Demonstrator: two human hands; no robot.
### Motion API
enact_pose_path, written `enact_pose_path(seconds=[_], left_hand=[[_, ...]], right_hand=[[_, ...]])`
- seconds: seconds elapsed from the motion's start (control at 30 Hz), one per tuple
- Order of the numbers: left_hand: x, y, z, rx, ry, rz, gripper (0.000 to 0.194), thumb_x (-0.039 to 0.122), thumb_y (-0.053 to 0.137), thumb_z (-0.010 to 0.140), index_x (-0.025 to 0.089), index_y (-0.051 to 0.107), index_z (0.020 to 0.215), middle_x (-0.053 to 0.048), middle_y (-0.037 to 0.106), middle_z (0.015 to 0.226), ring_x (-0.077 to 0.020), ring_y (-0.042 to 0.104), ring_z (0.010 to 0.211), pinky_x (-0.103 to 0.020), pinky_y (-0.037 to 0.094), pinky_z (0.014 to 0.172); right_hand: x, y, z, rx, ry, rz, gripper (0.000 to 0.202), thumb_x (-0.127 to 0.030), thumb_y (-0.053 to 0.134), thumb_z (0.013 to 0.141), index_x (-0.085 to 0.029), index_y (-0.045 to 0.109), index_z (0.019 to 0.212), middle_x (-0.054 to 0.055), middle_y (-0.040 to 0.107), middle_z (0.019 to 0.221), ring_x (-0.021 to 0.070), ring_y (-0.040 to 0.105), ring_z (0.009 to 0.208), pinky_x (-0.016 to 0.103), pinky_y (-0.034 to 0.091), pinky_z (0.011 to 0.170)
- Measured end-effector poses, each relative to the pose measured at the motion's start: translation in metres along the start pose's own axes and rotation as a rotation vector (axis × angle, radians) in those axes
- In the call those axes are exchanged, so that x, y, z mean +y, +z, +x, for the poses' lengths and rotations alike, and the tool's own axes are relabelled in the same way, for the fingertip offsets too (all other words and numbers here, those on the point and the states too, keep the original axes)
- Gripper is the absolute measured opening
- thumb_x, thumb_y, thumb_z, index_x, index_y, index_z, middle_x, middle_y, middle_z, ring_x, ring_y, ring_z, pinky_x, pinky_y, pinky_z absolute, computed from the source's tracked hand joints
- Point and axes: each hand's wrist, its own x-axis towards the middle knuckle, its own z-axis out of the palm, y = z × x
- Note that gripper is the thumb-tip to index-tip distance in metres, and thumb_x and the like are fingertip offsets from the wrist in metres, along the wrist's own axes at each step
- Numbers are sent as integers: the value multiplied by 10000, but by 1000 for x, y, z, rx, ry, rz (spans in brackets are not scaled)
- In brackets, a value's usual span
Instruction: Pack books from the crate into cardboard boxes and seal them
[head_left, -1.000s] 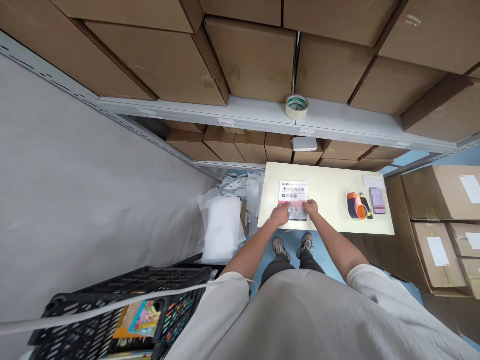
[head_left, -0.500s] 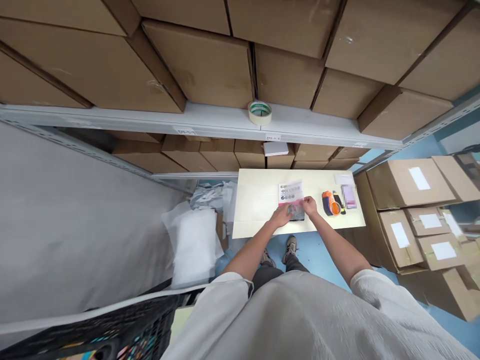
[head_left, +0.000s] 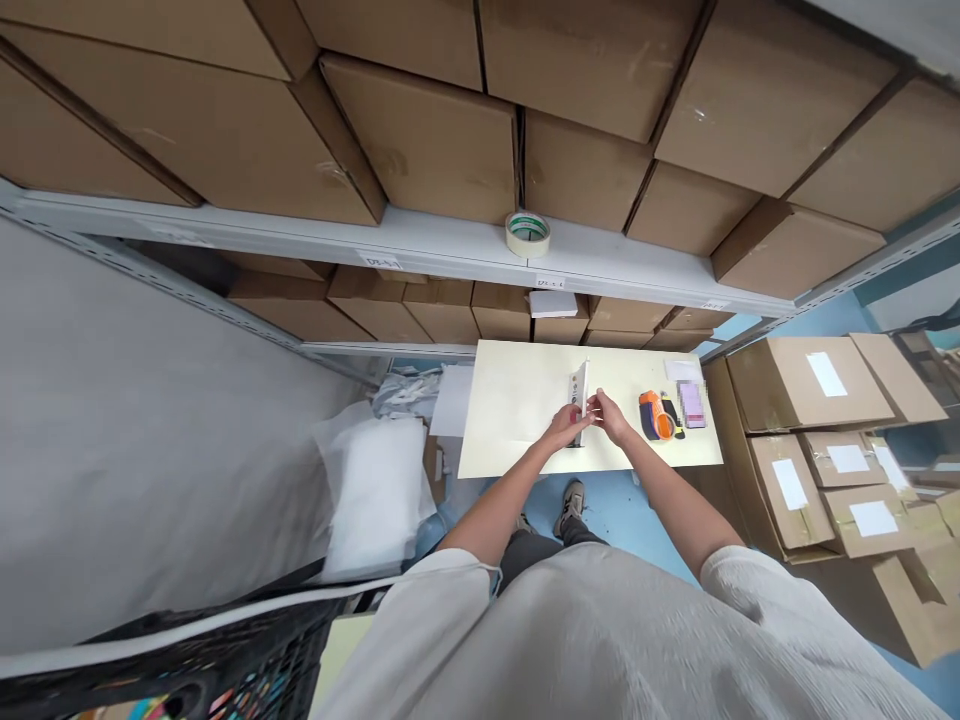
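A thin book (head_left: 580, 385) with a pale cover, dark print and a pink patch stands tilted up on its edge on the cream tabletop (head_left: 510, 400). My left hand (head_left: 564, 428) grips its lower part, the fingers reaching across it. On the other side, my right hand (head_left: 610, 415) has its bent fingers against the book's right face; the fingertips are partly hidden. To the right of that hand lie an orange tape dispenser (head_left: 656, 416), a black-and-yellow cutter (head_left: 673, 412) and a purple card or phone-like item (head_left: 691, 404), its surface blurred.
Shelves of cardboard boxes (head_left: 442, 140) rise behind the table, with a tape roll (head_left: 527, 235) on the ledge. Labelled cartons (head_left: 810, 380) are stacked at right. White packing sheets (head_left: 379, 490) sit at left, and a black crate (head_left: 277, 640) is at lower left.
The book lay flat with its cover facing up; now it is raised on edge, nearly upright. My right hand has moved slightly left, closer to my left hand. The view has shifted slightly.
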Motion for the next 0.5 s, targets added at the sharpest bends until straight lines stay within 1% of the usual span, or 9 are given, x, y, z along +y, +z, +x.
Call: enact_pose_path(seconds=[0.07, 0.1, 0.17, 0.2, 0.27, 0.33, 0.37, 0.43, 0.5], left_hand=[[-6, -12, -2, 49, -7, 61, 395, 485, 646, 961, 212, 729, 1234, -121, 730, 1377, -317, 663, 1341, -397, 532, 1149], [-10, -17, -3, 55, -17, 57, 355, 447, 638, 953, 214, 750, 1195, -118, 744, 1345, -320, 674, 1322, -400, 539, 1140], [-19, -29, -5, 34, -65, -42, 314, 390, 582, 965, 201, 769, 1132, -112, 790, 1208, -306, 731, 1188, -385, 591, 1038], [-24, -35, -6, 24, -106, -117, 304, 366, 557, 968, 190, 770, 1094, -108, 805, 1123, -294, 754, 1098, -369, 612, 964], [-34, -46, -6, 31, -209, -243, 264, 326, 549, 948, 171, 757, 998, -98, 806, 964, -274, 764, 935, -342, 618, 825], [-44, -55, -6, 65, -297, -291, 200, 294, 574, 907, 163, 725, 902, -92, 780, 850, -266, 751, 835, -332, 597, 742], [-49, -59, -5, 78, -322, -295, 174, 281, 583, 891, 163, 711, 877, -90, 767, 817, -265, 745, 808, -330, 588, 720], [-58, -64, -3, 99, -343, -292, 143, 260, 594, 874, 166, 699, 896, -86, 764, 822, -263, 748, 812, -327, 583, 720], [-66, -65, -1, 150, -365, -282, 168, 235, 615, 865, 176, 693, 1001, -81, 782, 923, -258, 760, 890, -319, 591, 777]], right_hand=[[2, 10, 4, -35, 20, 68, 519, -751, 636, 915, -233, 656, 902, 47, 686, 905, 184, 663, 783, 315, 591, 783], [4, 15, 6, -53, 23, 95, 502, -731, 652, 915, -229, 668, 907, 59, 700, 922, 194, 679, 802, 325, 598, 795], [12, 24, 10, -59, 15, 115, 438, -665, 680, 915, -228, 685, 936, 75, 726, 971, 217, 713, 865, 342, 607, 826], [18, 28, 12, -37, 10, 96, 391, -618, 692, 909, -230, 689, 953, 76, 735, 995, 224, 723, 898, 343, 606, 835], [31, 32, 16, 54, 14, -13, 300, -519, 705, 882, -234, 693, 977, 68, 746, 1030, 227, 719, 950, 330, 593, 833], [47, 32, 20, 149, 39, -170, 262, -444, 698, 842, -234, 697, 997, 59, 750, 1044, 221, 698, 963, 314, 575, 815], [54, 32, 21, 176, 54, -235, 271, -425, 694, 820, -231, 700, 1009, 56, 750, 1042, 220, 689, 958, 311, 567, 807], [69, 31, 24, 186, 71, -308, 321, -411, 698, 778, -224, 709, 1039, 51, 747, 1014, 221, 678, 934, 315, 560, 796], [81, 32, 27, 163, 57, -329, 379, -406, 702, 748, -217, 718, 1075, 44, 738, 969, 226, 675, 906, 322, 558, 786]])
